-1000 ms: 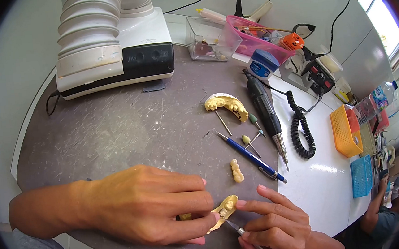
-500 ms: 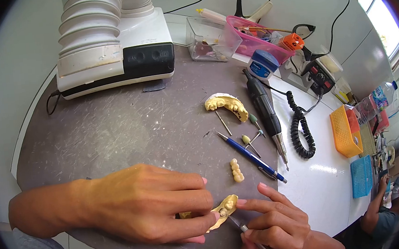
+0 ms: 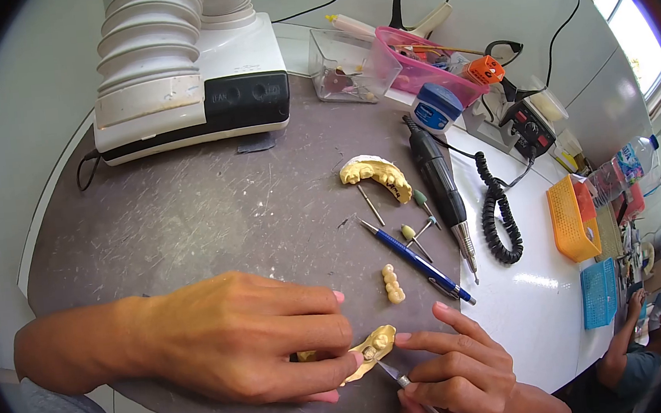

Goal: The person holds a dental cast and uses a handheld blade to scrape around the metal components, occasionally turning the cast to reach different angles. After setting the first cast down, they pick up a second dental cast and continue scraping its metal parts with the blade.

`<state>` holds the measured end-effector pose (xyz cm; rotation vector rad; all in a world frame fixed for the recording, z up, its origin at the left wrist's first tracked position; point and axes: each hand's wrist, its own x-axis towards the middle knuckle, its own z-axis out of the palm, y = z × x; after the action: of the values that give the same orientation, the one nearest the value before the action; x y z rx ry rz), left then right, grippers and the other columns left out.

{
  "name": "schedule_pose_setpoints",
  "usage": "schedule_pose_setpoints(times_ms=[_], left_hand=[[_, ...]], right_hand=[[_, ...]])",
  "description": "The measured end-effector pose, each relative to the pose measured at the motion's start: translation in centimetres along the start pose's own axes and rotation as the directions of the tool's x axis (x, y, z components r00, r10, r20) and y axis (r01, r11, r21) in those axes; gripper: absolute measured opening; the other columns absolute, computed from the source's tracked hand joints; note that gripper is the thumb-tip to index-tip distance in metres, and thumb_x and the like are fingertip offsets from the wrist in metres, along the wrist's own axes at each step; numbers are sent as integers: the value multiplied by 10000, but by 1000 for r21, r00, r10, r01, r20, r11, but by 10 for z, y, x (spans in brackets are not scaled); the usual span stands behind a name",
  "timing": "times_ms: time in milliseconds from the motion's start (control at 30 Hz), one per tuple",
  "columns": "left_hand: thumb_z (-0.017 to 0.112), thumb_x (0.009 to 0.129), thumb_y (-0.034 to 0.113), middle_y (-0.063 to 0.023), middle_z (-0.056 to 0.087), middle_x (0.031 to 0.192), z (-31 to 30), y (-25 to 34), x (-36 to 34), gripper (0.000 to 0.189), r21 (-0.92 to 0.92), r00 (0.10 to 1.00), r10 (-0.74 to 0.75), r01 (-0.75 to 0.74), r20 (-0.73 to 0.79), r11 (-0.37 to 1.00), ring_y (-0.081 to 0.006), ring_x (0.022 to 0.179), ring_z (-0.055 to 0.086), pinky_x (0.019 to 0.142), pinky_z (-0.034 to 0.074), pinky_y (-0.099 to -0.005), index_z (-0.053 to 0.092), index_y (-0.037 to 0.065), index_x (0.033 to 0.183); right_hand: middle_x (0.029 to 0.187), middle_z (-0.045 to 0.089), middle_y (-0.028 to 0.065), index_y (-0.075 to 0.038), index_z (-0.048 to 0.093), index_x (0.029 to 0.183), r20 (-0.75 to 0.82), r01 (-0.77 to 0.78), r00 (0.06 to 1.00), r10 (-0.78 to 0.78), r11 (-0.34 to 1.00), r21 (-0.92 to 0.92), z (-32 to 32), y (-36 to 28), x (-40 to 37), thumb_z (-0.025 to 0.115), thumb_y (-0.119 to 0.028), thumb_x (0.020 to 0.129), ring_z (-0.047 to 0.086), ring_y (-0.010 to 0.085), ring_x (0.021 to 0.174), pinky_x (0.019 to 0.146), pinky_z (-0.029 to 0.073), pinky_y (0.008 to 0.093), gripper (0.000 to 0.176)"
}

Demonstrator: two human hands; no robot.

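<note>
My left hand (image 3: 240, 340) is closed around a yellow plaster dental model (image 3: 380, 340), whose right end sticks out past the fingers. The rest of the model is mostly hidden under that hand. Between thumb and fingers, my right hand (image 3: 463, 372) grips a craft knife (image 3: 399, 377), its thin blade tip at the model's lower edge. One fingertip of this hand rests at the model's right end. Just above lies a tooth-coloured dental bridge (image 3: 393, 283) of several joined teeth. A blue mechanical pencil (image 3: 418, 260) lies beyond it.
A second dental model (image 3: 375, 176), grinding burs (image 3: 409, 233) and a black handpiece (image 3: 440, 181) with a coiled cord lie ahead. A white dust extractor (image 3: 191, 101) stands at the back left. A pink basket (image 3: 421, 69) and blue-lidded jar (image 3: 437, 107) stand behind. Another person (image 3: 634, 353) sits at right.
The knife tip and my right fingers have shifted very slightly at the model's edge. The model's exposed end has tilted a little. My left hand stays in place.
</note>
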<state>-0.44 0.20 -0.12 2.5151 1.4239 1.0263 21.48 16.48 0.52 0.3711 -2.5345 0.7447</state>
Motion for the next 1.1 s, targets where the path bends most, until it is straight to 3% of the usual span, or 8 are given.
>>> schedule_pose_setpoints(times_ms=[467, 533, 633, 667, 733, 933, 1100], left_hand=[[797, 832, 178, -42, 664, 875, -1, -1, 0, 262, -16, 1000, -4, 5, 14, 1000, -196, 827, 667, 887, 621, -414, 741, 17, 1032], [793, 837, 167, -49, 664, 890, -1, -1, 0, 262, -46, 1000, -4, 5, 8, 999, -206, 835, 668, 895, 617, -427, 737, 10, 1039], [792, 839, 169, -52, 664, 900, -1, -2, 0, 266, -55, 1000, 0, 1, 10, 998, -212, 840, 669, 901, 614, -432, 736, 10, 1045], [792, 839, 169, -52, 664, 900, -2, -2, 1, 266, -55, 1000, 0, 1, 11, 998, -212, 840, 669, 901, 614, -432, 736, 10, 1045], [795, 836, 181, -54, 665, 905, -2, -2, 1, 272, -65, 1000, -7, 8, 21, 998, -216, 841, 670, 903, 612, -435, 735, 10, 1039], [798, 831, 209, -49, 667, 897, 0, -2, 0, 282, -30, 1000, 13, -13, -10, 999, -212, 837, 675, 894, 613, -442, 735, 14, 1025], [806, 820, 233, -46, 668, 884, 2, -4, 1, 298, -20, 1000, 7, -7, -10, 1000, -206, 824, 676, 878, 618, -438, 736, 17, 1013]], right_hand=[[771, 645, 109, -46, 578, 783, 0, -3, 1000, 3, 1000, 0, -1, 2, 0, 742, -9, 828, 729, 329, 990, 1046, 474, 589, 174], [802, 689, 40, -97, 601, 757, 106, -86, 991, 86, 996, -1, -5, 3, -1, 868, -74, 715, 713, 280, 1069, 1048, 510, 521, 271], [789, 692, 56, -83, 617, 769, 103, -80, 991, 80, 997, -10, -7, 3, 3, 859, -54, 727, 736, 287, 1007, 948, 589, 462, 247], [789, 692, 56, -83, 617, 769, 102, -80, 992, 80, 997, -10, -5, 3, 3, 859, -54, 727, 736, 287, 1007, 948, 589, 462, 247], [770, 647, 120, -42, 572, 779, -12, -23, 1000, 23, 999, 24, 1, 2, 0, 727, 4, 834, 731, 339, 982, 1018, 498, 585, 171], [770, 653, 115, -45, 581, 804, -64, -31, 997, 33, 999, 29, -3, 0, -4, 746, -14, 826, 733, 347, 977, 1015, 499, 586, 169], [792, 665, 98, -53, 600, 825, -10, 0, 1000, 0, 1000, 8, -1, -1, 0, 767, -26, 819, 721, 347, 1029, 1042, 479, 585, 169]])
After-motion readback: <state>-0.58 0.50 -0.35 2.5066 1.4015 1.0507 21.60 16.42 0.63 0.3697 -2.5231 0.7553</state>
